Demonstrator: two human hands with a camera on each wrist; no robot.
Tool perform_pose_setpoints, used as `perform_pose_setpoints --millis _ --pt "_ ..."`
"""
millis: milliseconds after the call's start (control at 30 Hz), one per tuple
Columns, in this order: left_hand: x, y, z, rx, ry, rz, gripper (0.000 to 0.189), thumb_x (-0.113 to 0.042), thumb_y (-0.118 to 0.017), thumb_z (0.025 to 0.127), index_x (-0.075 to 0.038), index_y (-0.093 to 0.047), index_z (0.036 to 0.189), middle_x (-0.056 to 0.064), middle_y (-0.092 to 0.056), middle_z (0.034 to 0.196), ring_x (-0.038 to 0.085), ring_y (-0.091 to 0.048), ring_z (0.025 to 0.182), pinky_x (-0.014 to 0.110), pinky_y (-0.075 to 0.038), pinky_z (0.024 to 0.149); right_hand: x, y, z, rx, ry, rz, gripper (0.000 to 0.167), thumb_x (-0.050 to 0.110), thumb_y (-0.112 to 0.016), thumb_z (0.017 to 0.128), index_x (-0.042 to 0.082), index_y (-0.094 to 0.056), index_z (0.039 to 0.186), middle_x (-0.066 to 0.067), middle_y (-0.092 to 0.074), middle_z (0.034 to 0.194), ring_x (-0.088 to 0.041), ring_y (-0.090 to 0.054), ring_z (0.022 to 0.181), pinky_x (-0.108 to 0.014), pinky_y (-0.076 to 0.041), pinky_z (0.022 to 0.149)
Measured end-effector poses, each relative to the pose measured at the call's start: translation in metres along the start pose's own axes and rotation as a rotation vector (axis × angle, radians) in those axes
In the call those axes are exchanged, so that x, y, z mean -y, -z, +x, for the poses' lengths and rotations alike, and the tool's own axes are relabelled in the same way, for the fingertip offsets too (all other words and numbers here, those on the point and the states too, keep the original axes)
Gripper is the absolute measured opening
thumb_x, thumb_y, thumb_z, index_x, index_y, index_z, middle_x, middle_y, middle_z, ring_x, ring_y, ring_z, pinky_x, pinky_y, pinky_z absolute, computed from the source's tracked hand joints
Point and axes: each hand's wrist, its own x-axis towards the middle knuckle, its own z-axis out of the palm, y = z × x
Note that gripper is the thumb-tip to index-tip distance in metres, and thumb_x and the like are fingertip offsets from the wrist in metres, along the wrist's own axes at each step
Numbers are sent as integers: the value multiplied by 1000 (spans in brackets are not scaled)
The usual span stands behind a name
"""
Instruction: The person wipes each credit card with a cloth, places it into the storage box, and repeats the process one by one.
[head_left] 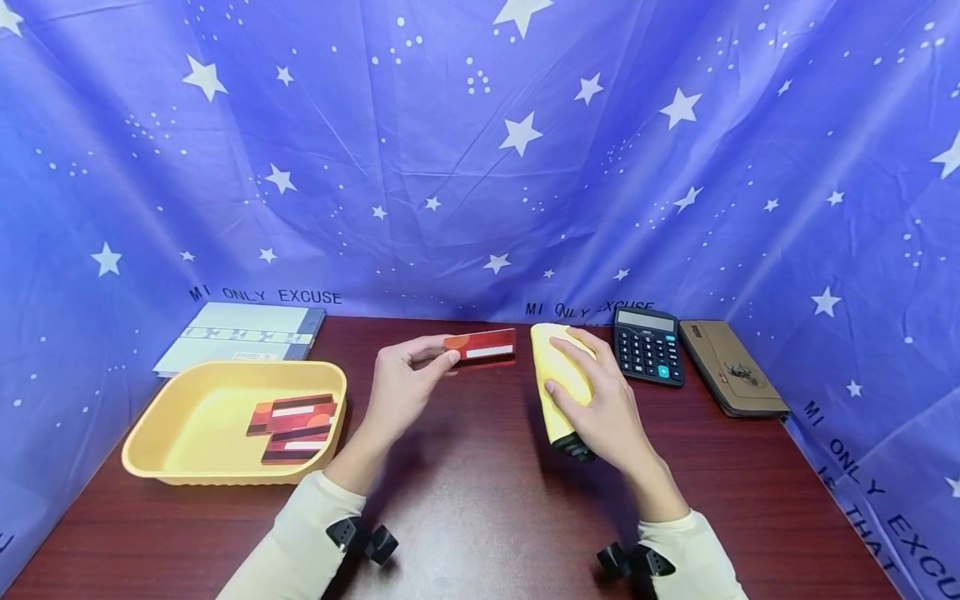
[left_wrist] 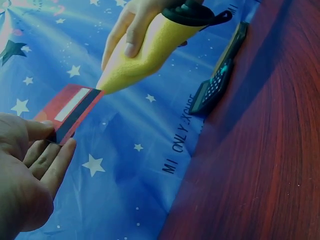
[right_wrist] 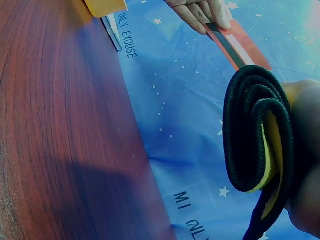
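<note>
Between thumb and fingers, my left hand [head_left: 401, 385] pinches a red bank card [head_left: 483, 345], held up above the table. A white strip and a black stripe show on the card's side seen in the left wrist view. My right hand [head_left: 609, 408] grips a folded yellow cloth [head_left: 555, 400], thumb on one side and fingers over the top. Dark trim [right_wrist: 250, 125] runs along the cloth's edge, and its layers show in the right wrist view. Card and cloth are side by side, a small gap between them in the head view.
A yellow plastic basin [head_left: 150, 454] on the left holds several red cards [head_left: 300, 433]. Behind it lies a pale blue-grey notebook [head_left: 240, 321]. A black calculator [head_left: 648, 346] and a brown zipped wallet [head_left: 731, 371] lie at the back right. Blue starry curtain [head_left: 450, 150] hangs around the table.
</note>
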Motion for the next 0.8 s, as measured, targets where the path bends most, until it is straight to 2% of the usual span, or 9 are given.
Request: perform_pose_setpoints --millis 67,167,267,400,600,800 --pt "0 0 1 -1 -1 -6 29 2 -75 90 3 -74 119 26 -77 104 9 -77 79 40 -67 80 0 0 0 3 -2 1 58 13 -80 86 25 -64 140 -2 -50 154 -26 -51 137 -43 -48 93" --pt "1 1 1 1 -12 -35 38 4 -76 88 -2 -71 125 27 -77 99 13 -78 78 34 -68 77 0 0 0 4 0 0 58 13 -80 86 24 -64 140 -3 -50 154 -26 -51 138 -44 -48 93" --pt "2 1 2 6 -10 -43 41 5 -77 86 -5 -69 125 24 -77 93 18 -78 80 30 -68 77 1 -1 -1 7 4 -2 57 13 -80 87 24 -64 140 -3 -50 154 -27 -52 137 -46 -49 92" --pt "3 -1 1 18 12 -18 40 5 -77 86 -3 -68 123 20 -78 93 20 -78 85 26 -67 80 3 -1 -1 11 10 -2 57 14 -80 87 24 -64 141 -3 -49 154 -27 -52 137 -47 -50 92" --pt "8 -4 0 63 35 -72 42 9 -72 87 1 -67 128 28 -76 103 26 -78 95 31 -67 84 7 -1 -2 6 25 -10 57 15 -81 86 24 -64 140 -2 -50 154 -25 -53 136 -42 -50 90" --pt "9 -9 -2 97 71 -174 44 14 -68 88 1 -66 130 34 -73 108 19 -78 91 36 -67 85 9 -4 -2 -6 36 -19 58 15 -82 85 25 -65 139 0 -50 154 -23 -55 133 -34 -50 85"
